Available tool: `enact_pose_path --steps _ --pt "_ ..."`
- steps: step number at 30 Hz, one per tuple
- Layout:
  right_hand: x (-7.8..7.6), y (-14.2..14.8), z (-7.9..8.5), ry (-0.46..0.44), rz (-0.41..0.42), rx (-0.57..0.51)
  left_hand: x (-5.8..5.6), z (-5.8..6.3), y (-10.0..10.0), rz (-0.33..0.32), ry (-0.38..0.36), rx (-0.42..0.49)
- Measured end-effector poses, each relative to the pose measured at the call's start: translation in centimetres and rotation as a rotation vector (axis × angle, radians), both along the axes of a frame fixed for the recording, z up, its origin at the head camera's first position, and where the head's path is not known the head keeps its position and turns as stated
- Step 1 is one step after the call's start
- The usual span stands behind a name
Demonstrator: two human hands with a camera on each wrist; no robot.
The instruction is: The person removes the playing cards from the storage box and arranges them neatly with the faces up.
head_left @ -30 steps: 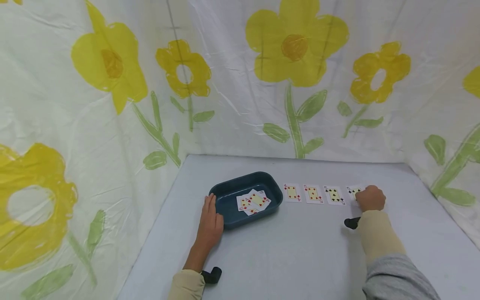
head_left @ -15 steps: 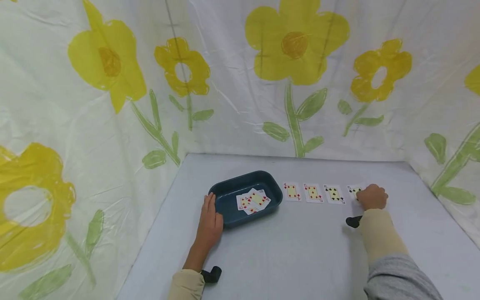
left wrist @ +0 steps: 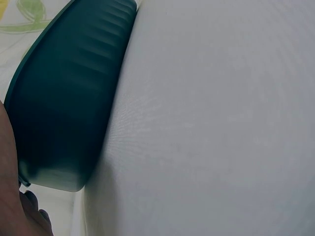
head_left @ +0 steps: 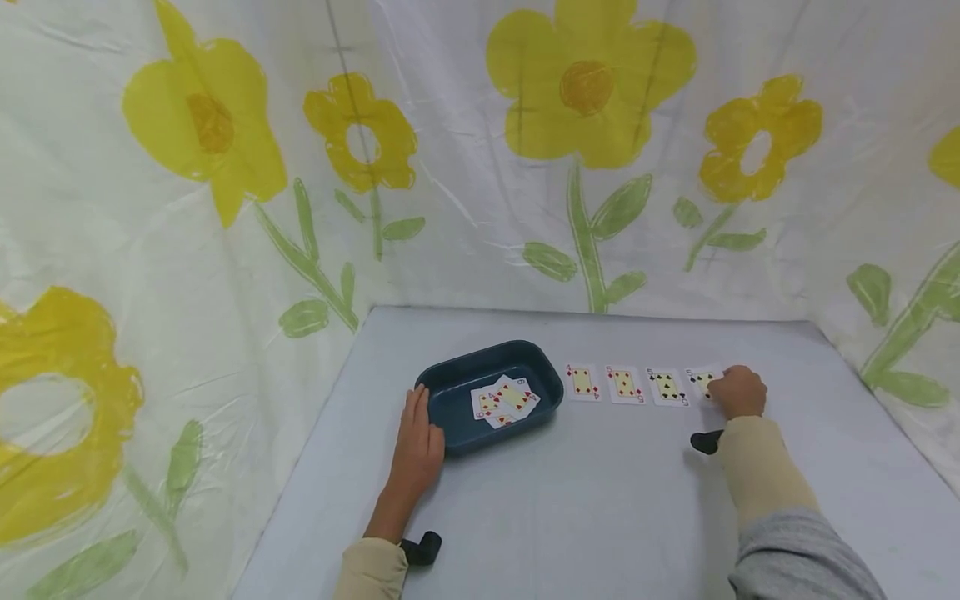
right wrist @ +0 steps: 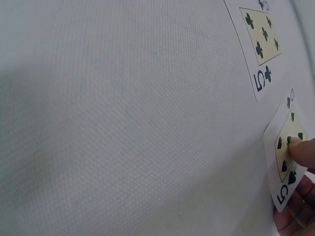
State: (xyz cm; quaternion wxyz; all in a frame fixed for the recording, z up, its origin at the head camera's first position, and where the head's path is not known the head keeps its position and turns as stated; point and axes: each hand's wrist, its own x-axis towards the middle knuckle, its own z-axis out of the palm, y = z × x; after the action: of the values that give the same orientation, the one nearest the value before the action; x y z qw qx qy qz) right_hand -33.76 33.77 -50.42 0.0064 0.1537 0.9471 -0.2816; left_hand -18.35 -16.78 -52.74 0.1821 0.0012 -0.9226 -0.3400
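Note:
My right hand (head_left: 738,392) pinches a playing card, the five of spades (head_left: 700,381), at the right end of a row. In the right wrist view, the thumb (right wrist: 304,152) lies on the card's face and fingers (right wrist: 290,219) curl under its edge; the card tilts at the table. Beside it lies the five of clubs (right wrist: 261,42). Further left are the five of diamonds (head_left: 625,386) and four of diamonds (head_left: 582,382). My left hand (head_left: 417,446) rests with straight fingers along the near left end of a dark teal tray (head_left: 555,398). Overlapping face-up cards (head_left: 513,398) lie inside.
A white-covered table (head_left: 570,508) stretches in front of both arms. Behind it and at the sides hangs a white curtain (head_left: 457,225) with yellow flowers. Black wrist mounts stick out from the left cuff (head_left: 423,548) and the right cuff (head_left: 705,442).
My right hand has shifted slightly left with the five of spades, bringing it closer to the five of clubs. The left hand and the tray stay in place.

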Motion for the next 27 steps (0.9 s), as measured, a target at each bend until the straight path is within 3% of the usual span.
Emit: enact_pose_path --steps 7,13,21,27 --pt "-0.39 0.12 -0.44 0.017 0.013 0.037 0.00 -0.11 0.03 0.000 0.017 0.007" --pt "-0.59 -0.43 -0.08 0.016 -0.026 0.070 -0.12 -0.12 -0.15 0.000 0.005 0.003" --pt "-0.30 -0.63 0.08 -0.021 0.141 0.078 -0.07 -0.02 -0.23 -0.002 -0.006 -0.004" --pt "-0.41 -0.70 -0.49 0.034 0.159 0.100 0.05 0.19 -0.10 -0.004 0.008 0.002"
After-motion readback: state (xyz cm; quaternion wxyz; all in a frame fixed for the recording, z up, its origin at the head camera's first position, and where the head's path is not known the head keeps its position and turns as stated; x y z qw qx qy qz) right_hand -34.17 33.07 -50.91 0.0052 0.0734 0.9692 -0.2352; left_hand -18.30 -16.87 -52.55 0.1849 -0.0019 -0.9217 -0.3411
